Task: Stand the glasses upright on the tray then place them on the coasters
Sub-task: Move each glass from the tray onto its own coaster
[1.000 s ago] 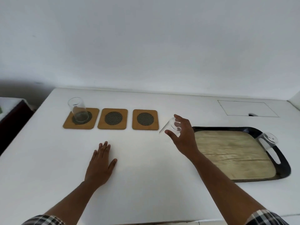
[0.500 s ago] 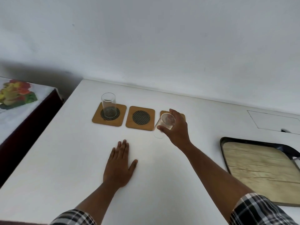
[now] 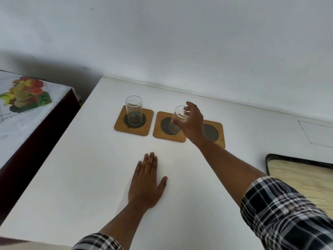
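Glass (image 3: 178, 120) gripped by right hand (image 3: 191, 123) over middle coaster (image 3: 168, 129).

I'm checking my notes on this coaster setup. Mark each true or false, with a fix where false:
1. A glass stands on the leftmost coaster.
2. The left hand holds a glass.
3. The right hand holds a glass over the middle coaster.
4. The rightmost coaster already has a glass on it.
1. True: a glass stands upright on the leftmost coaster.
2. False: the left hand lies flat on the table, empty.
3. True: the right hand grips the second glass over the middle coaster.
4. False: the rightmost coaster is bare.
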Motion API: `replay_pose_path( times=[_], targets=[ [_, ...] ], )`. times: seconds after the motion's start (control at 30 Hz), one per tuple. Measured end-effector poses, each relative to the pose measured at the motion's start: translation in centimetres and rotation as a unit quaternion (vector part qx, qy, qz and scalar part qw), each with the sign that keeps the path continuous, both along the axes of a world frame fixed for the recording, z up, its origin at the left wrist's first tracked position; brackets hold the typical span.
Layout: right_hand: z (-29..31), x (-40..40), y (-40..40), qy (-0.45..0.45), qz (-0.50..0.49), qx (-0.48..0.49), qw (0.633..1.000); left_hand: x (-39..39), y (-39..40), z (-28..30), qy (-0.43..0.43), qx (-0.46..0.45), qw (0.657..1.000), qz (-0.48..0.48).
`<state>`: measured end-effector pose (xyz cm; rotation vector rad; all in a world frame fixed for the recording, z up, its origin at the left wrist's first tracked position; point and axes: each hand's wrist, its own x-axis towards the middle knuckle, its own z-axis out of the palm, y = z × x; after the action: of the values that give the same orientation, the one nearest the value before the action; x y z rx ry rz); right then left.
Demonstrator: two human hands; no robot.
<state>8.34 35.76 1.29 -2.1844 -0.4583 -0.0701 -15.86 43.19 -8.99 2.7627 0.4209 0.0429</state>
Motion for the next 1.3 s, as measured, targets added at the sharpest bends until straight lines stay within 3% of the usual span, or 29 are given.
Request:
replay_pose_path(
  times=[0.97,1.3],
  targets=[
    [-1.5,-0.1,2.3,0.035,-0.006,-0.001,0.999,0.0,-0.1,-0.1,-0.005,-0.008,1.000,0.010],
    [-1.7,-3.3,-2.9,0.076,0.011,-0.022,0.997,0.1,0.1,-0.3,0.014,-0.002,1.000,0.000]
  ],
)
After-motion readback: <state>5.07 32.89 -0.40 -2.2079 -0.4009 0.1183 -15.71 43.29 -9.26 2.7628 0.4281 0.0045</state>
